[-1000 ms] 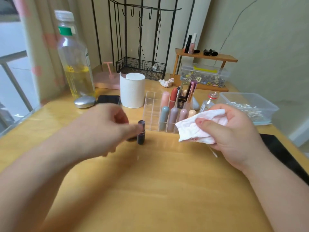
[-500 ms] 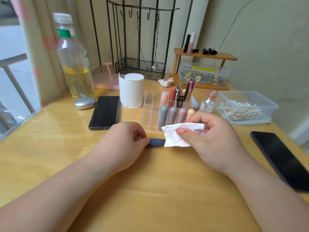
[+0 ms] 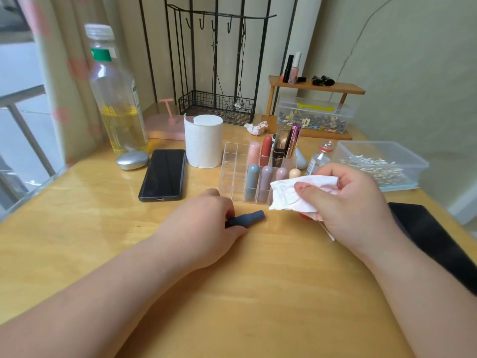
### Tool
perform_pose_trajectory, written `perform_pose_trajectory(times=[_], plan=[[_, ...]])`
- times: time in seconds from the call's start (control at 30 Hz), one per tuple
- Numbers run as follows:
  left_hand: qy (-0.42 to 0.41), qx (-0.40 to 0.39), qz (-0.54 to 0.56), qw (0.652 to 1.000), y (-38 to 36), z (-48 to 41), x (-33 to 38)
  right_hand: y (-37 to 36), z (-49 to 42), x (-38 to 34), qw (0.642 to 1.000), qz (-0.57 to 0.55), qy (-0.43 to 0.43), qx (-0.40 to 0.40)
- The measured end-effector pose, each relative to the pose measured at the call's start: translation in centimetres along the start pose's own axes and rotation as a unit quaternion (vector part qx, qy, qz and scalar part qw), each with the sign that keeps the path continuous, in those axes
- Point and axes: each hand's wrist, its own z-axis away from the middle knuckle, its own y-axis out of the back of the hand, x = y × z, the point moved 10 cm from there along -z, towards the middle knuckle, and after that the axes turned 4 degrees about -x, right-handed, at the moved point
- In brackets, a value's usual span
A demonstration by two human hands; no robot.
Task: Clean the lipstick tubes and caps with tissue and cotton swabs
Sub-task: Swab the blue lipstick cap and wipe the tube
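The desk (image 3: 258, 293) is recorded as varnished wood, glossy. The tissue (image 3: 291, 195) is noted as white paper, crinkled, matt. The lipstick tube (image 3: 247, 219): matt, blue-grey. The organiser (image 3: 233, 171): clear plastic. The phone (image 3: 164, 174): glossy black.

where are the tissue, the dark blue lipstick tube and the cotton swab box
tissue (image 3: 284, 198): head view, on its white crumpled front face
dark blue lipstick tube (image 3: 251, 217): head view, on its exposed end on the table
cotton swab box (image 3: 416, 174): head view, on its clear right side wall
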Motion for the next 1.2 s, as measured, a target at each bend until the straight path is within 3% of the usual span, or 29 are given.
perform_pose_trajectory(times=[0.1, 0.17, 0.2, 0.27, 0.3, 0.33, 0.4, 0.53, 0.6, 0.67, 0.8, 0.93, 1.07, 1.2], plan=[[-0.011, 0.006, 0.007, 1.0, -0.4, -0.4, 0.4, 0.3, -0.1, 0.1, 1.0, -0.014, -0.001, 0.007], [-0.01, 0.038, 0.129, 0.991, 0.2, -0.2, -0.3, 1.2, -0.1, -0.2, 0.999, -0.035, 0.009, 0.038], [0.003, 0.044, 0.25, 0.967, 0.2, 0.1, -1.1, 1.9, 0.0, -0.4, 0.997, -0.042, 0.014, 0.065], [0.01, 0.026, 0.534, 0.845, -0.2, 0.6, -1.5, 3.0, 0.5, -1.1, 0.992, -0.031, 0.03, 0.116], [0.0, 0.017, 0.616, 0.787, -0.2, 0.8, -1.1, 2.8, 0.7, -1.5, 0.992, -0.025, 0.04, 0.12], [-0.018, 0.01, 0.661, 0.75, 0.0, 1.1, -0.5, 2.2, 0.9, -1.7, 0.993, -0.032, 0.047, 0.106], [-0.05, -0.005, 0.685, 0.727, 0.1, 1.6, 1.1, 0.1, 1.3, -1.5, 0.994, -0.08, 0.045, 0.059], [-0.084, -0.017, 0.647, 0.758, -0.4, 1.9, 2.3, -3.9, 2.3, -2.2, 0.978, -0.194, 0.049, -0.067], [-0.094, -0.008, 0.646, 0.757, -0.2, 1.9, 2.2, -5.6, 2.7, -3.3, 0.93, -0.331, 0.035, -0.157], [-0.102, -0.003, 0.65, 0.753, 0.3, 2.0, 2.1, -6.0, 2.6, -2.6, 0.885, -0.428, -0.026, -0.18], [-0.131, -0.026, 0.634, 0.762, 0.7, 2.3, 2.8, -7.0, 1.9, -1.1, 0.865, -0.452, -0.063, -0.21], [-0.166, -0.063, 0.614, 0.769, 0.2, 2.5, 3.7, -7.3, 2.3, -1.8, 0.84, -0.477, -0.017, -0.257], [-0.164, -0.045, 0.592, 0.788, 0.5, 2.8, 3.6, -7.9, 2.4, -0.9, 0.873, -0.406, -0.017, -0.27], [-0.129, 0.072, 0.484, 0.863, 1.9, 3.2, 1.9, -7.5, 2.4, -1.2, 0.91, -0.342, 0.013, -0.236]])
